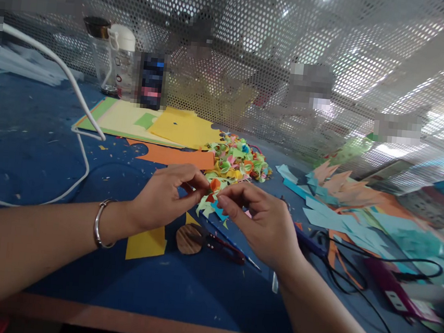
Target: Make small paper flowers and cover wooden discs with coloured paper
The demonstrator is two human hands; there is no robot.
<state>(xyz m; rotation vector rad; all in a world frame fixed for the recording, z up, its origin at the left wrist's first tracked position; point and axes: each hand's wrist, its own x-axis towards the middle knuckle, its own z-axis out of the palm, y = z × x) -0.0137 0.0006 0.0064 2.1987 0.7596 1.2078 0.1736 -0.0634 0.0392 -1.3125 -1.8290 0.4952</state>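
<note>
My left hand (174, 193), with a silver bangle on its wrist, pinches a small folded orange paper piece (215, 185) above the table. From the other side, the thumb and forefinger of my right hand (260, 217) close at the edge of the same piece; their exact contact is partly hidden. Just behind the fingers lies a heap of colourful small paper pieces (242, 160). Beneath my hands are scissors (226, 246) with dark handles, a thin blue stick with a metal tip (237, 247), a round brown wood-grained piece (189, 239) and a yellow paper scrap (146, 244).
Paper sheets (126, 118) and an orange strip (176, 156) lie behind my left hand. Two bottles (124, 63) stand against the perforated metal screen (235, 31). A white cable (64, 67) crosses at left. To the right are blue paper strips (342, 222), black cords and a purple socket block (391, 287).
</note>
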